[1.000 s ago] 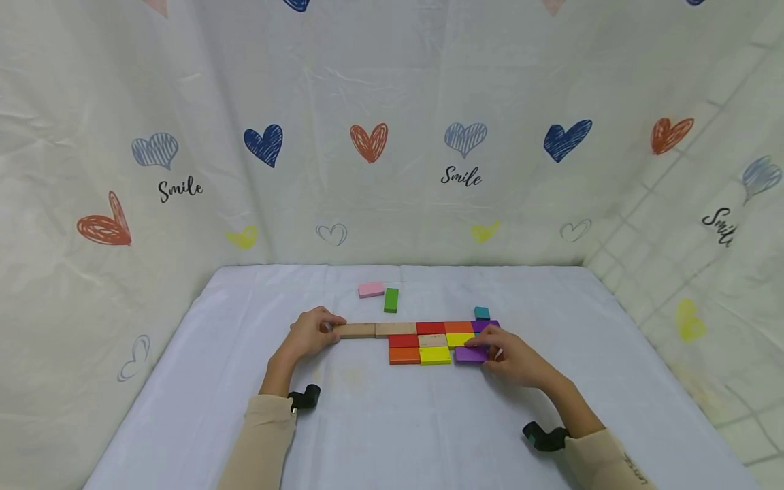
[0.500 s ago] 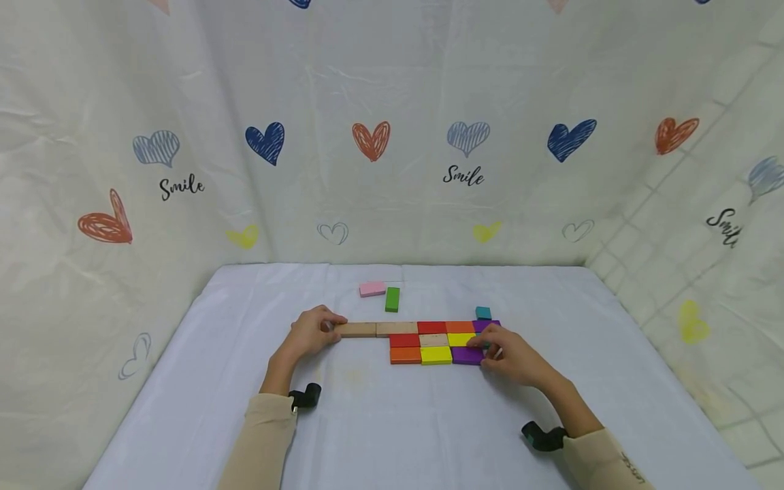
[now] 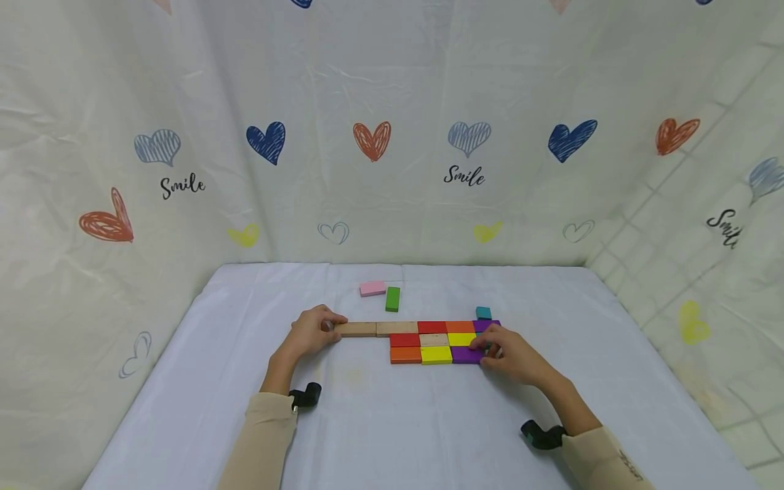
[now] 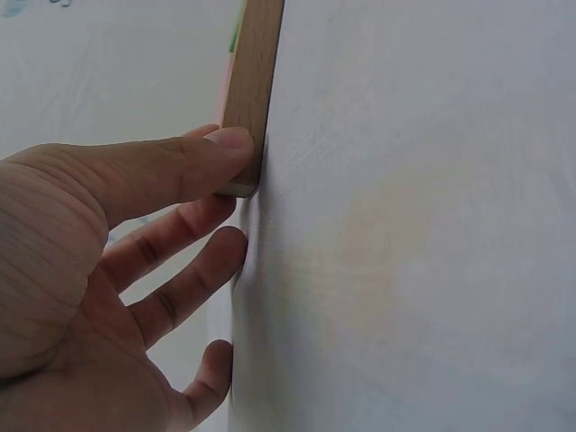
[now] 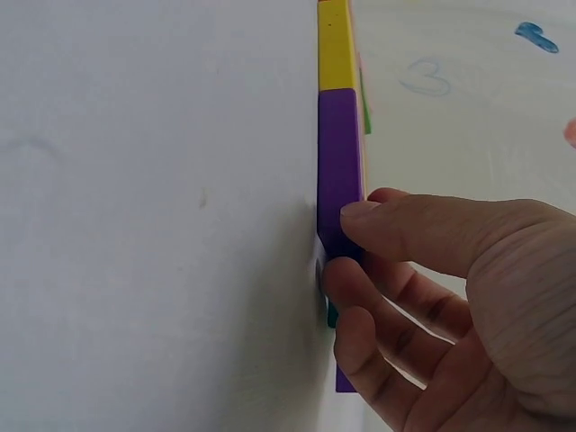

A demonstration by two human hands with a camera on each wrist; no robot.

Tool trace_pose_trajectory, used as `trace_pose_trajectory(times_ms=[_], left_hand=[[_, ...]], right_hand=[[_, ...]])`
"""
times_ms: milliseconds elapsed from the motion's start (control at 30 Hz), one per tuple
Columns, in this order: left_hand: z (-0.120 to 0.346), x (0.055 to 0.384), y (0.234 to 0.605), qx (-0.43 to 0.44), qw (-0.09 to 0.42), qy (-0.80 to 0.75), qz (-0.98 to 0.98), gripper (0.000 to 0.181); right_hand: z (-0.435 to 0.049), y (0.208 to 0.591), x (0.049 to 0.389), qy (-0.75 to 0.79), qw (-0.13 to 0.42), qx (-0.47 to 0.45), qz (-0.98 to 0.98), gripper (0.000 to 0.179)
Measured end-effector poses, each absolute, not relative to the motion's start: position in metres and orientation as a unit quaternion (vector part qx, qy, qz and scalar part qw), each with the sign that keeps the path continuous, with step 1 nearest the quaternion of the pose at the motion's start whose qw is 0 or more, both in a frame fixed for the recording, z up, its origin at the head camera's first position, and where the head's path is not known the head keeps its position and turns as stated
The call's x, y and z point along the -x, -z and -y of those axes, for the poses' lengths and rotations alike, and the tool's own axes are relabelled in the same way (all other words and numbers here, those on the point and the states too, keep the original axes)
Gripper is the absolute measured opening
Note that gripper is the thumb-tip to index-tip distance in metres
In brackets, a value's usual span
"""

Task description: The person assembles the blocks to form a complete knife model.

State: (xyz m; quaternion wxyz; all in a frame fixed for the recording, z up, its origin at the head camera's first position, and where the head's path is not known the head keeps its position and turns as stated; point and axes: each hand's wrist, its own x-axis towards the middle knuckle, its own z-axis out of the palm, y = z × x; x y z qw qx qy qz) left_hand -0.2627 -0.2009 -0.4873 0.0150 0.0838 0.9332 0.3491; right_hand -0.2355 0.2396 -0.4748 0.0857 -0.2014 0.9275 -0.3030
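Flat coloured blocks lie side by side in three staggered rows on the table. My left hand (image 3: 312,331) pinches the left end of a plain wooden block (image 3: 358,330), thumb on its near face in the left wrist view. A second wooden block (image 3: 397,329) continues that back row, followed by red, orange and purple ones. At the front row's right end, my right hand (image 3: 514,354) grips a purple block (image 5: 338,162) between thumb and fingers. The purple block's left end meets a yellow block (image 3: 436,355); an orange block (image 3: 405,356) lies left of that. Fingers partly hide a teal block (image 5: 332,313).
Behind the rows lie a pink block (image 3: 372,289), a green block (image 3: 393,299) and, farther right, a loose teal block (image 3: 483,313). A white cloth covers the table (image 3: 380,429). A curtain printed with hearts (image 3: 416,224) rises behind its back edge.
My right hand has slid the purple block slightly left, closing the gap to the yellow block. My left hand keeps its hold on the wooden block's end.
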Motion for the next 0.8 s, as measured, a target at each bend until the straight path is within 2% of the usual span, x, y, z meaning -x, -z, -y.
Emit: trace_pose_trajectory(times_ms=[633, 800], left_hand=[[0.202, 0.264, 0.488, -0.083, 0.023, -0.355, -0.931, 0.033], [0.202, 0.264, 0.487, -0.080, 0.023, -0.354, -0.932, 0.033]], right_hand=[[-0.237, 0.466, 0.242, 0.294, 0.083, 0.224, -0.925, 0.026], [-0.229, 0.455, 0.255, 0.305, 0.051, 0.240, -0.920, 0.025]])
